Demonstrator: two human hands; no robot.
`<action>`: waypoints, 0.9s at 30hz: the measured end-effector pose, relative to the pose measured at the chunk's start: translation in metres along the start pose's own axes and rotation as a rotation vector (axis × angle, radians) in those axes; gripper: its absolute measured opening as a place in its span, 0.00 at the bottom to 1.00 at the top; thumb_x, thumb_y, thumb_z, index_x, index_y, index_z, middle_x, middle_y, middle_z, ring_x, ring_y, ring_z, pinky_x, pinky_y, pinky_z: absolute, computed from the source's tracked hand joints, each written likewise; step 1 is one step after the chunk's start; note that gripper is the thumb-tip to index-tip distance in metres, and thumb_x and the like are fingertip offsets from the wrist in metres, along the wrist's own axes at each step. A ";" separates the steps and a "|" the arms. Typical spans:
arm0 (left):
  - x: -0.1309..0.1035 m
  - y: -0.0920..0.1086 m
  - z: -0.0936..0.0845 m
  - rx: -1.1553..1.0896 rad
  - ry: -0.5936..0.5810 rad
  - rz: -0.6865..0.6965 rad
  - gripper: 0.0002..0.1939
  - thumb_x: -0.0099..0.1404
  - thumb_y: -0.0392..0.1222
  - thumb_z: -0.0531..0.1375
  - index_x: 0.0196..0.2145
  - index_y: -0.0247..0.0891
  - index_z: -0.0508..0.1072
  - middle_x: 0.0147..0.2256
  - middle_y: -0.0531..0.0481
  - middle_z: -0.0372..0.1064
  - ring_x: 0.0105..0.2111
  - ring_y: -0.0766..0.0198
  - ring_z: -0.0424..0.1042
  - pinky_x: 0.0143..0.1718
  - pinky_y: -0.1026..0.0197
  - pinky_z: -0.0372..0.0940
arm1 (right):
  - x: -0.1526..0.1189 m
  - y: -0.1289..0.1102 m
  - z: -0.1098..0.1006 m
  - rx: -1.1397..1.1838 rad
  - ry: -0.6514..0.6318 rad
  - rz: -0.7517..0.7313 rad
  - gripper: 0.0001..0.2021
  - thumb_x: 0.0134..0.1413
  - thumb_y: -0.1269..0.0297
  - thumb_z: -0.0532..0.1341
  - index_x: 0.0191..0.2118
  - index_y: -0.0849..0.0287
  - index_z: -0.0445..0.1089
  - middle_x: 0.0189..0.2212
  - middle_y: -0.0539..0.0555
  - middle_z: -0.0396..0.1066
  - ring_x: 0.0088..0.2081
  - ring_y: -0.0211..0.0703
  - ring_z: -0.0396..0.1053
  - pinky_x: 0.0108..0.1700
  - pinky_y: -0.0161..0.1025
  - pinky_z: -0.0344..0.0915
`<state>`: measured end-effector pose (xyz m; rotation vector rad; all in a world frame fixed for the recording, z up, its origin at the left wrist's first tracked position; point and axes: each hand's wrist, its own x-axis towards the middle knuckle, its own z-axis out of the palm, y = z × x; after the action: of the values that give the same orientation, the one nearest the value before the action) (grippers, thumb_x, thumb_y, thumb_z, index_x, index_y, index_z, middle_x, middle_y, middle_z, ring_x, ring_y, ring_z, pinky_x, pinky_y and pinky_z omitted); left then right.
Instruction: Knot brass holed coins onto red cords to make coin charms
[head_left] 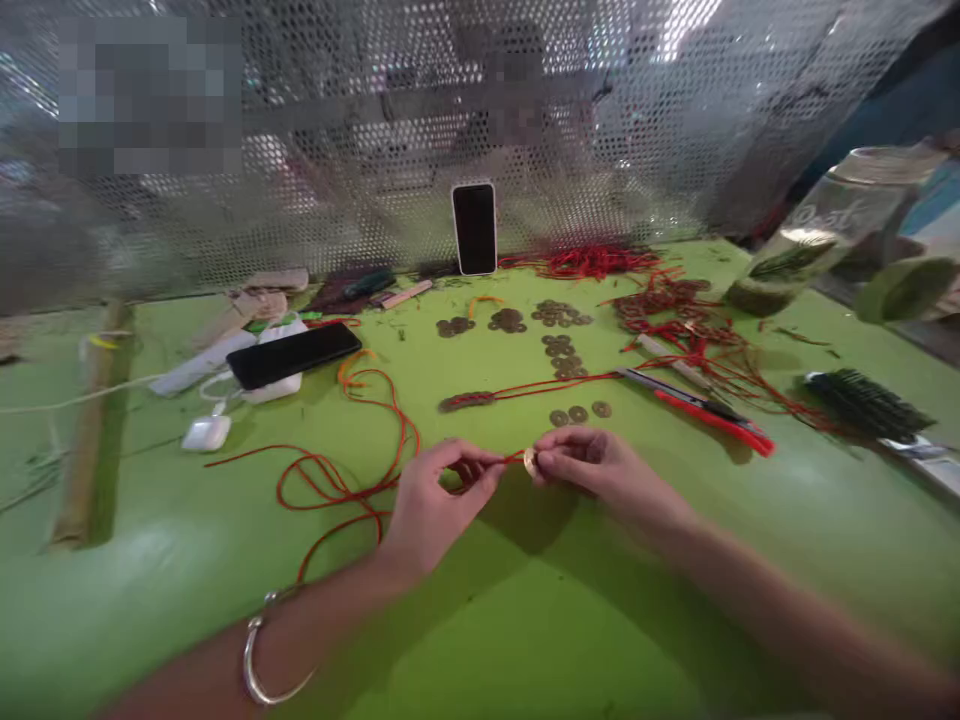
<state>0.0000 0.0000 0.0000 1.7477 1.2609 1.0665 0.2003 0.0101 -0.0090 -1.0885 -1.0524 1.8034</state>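
My left hand (442,495) pinches a red cord (345,492) close to its end, and the rest of the cord lies in loose loops on the green table to the left. Between the fingertips of my right hand (592,463) is a round brass coin (530,461), held against the cord's tip; whether the cord passes through its hole I cannot tell. Just beyond my right hand sit three loose coins (577,414) in a row. A finished-looking strip of coins bound with red cord (469,400) lies farther back, its tails running right.
Coin piles (561,314) sit mid-table. A utility knife (697,408), a black brush (870,403) and tangled red cords (600,262) lie right and behind. A phone (475,228) leans on the perforated metal sheet; another phone (294,355) lies left. A glass jar (825,225) stands far right.
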 end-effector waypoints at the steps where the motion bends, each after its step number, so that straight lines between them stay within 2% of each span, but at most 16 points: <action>1: 0.000 -0.001 0.000 -0.005 0.000 -0.008 0.02 0.58 0.36 0.63 0.30 0.38 0.77 0.26 0.54 0.73 0.25 0.70 0.70 0.27 0.71 0.66 | 0.000 0.000 0.000 -0.005 0.003 -0.001 0.14 0.43 0.59 0.70 0.35 0.60 0.72 0.29 0.50 0.74 0.32 0.33 0.72 0.38 0.31 0.68; 11: 0.001 0.000 0.000 -0.036 -0.080 -0.011 0.03 0.58 0.33 0.63 0.31 0.38 0.77 0.26 0.53 0.74 0.25 0.70 0.70 0.27 0.70 0.66 | -0.003 0.000 0.003 0.013 -0.016 -0.045 0.13 0.45 0.59 0.69 0.35 0.59 0.72 0.31 0.51 0.75 0.33 0.35 0.72 0.41 0.34 0.69; 22: 0.000 -0.001 -0.001 -0.058 -0.068 0.012 0.03 0.59 0.35 0.63 0.32 0.39 0.77 0.27 0.53 0.73 0.26 0.70 0.69 0.27 0.71 0.65 | -0.006 -0.005 0.006 -0.076 0.001 -0.065 0.12 0.44 0.59 0.69 0.34 0.60 0.72 0.30 0.50 0.74 0.33 0.34 0.72 0.40 0.33 0.69; 27: 0.001 -0.002 0.001 -0.037 -0.085 0.012 0.04 0.59 0.33 0.62 0.31 0.39 0.77 0.27 0.54 0.74 0.26 0.70 0.70 0.28 0.71 0.66 | -0.007 -0.002 0.008 -0.161 0.005 -0.157 0.10 0.45 0.60 0.69 0.33 0.60 0.72 0.31 0.51 0.75 0.34 0.36 0.72 0.40 0.33 0.69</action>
<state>0.0004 0.0009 -0.0019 1.7565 1.1724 1.0052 0.1954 0.0028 -0.0027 -1.0723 -1.2623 1.6134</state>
